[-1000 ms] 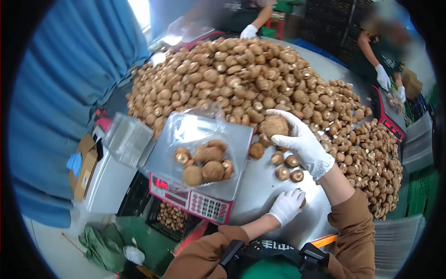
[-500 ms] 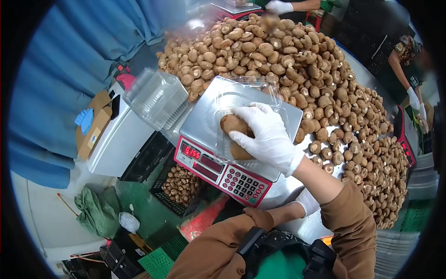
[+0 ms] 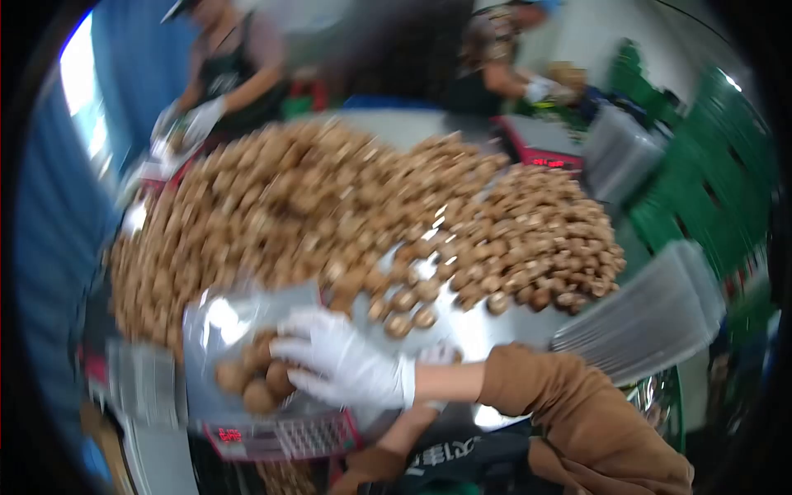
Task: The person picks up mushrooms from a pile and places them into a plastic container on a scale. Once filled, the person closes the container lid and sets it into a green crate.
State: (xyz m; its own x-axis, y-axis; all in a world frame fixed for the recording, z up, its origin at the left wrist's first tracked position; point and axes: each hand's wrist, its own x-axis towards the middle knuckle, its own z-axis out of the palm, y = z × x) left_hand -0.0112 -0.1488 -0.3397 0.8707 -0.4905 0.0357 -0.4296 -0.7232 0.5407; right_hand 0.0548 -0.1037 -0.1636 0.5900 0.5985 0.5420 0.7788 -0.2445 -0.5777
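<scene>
My right hand [image 3: 338, 363], in a white glove, reaches over a clear plastic tray on the weighing scale [image 3: 202, 363]. Its fingers curl round a brown mushroom [image 3: 280, 376] at the tray's right side. Several more mushrooms [image 3: 258, 397] lie in the tray against it. The tray's edges are hard to make out in the blur. My left hand [image 3: 440, 356], gloved too, is low over the metal table behind my right wrist. It is mostly hidden, so its fingers cannot be read.
A large heap of mushrooms [image 3: 305, 181] spreads over the metal table [image 3: 503, 330]. Stacked clear trays [image 3: 643, 313] stand at the right, with more trays [image 3: 148, 384] left of the scale. Two people work across the table; another scale [image 3: 540, 148] stands near one. Green crates [image 3: 701, 173] rise at the right.
My view has swung to the right and up, bringing the people and green crates into sight. My right hand stays at the tray on the scale, and more mushrooms show there now.
</scene>
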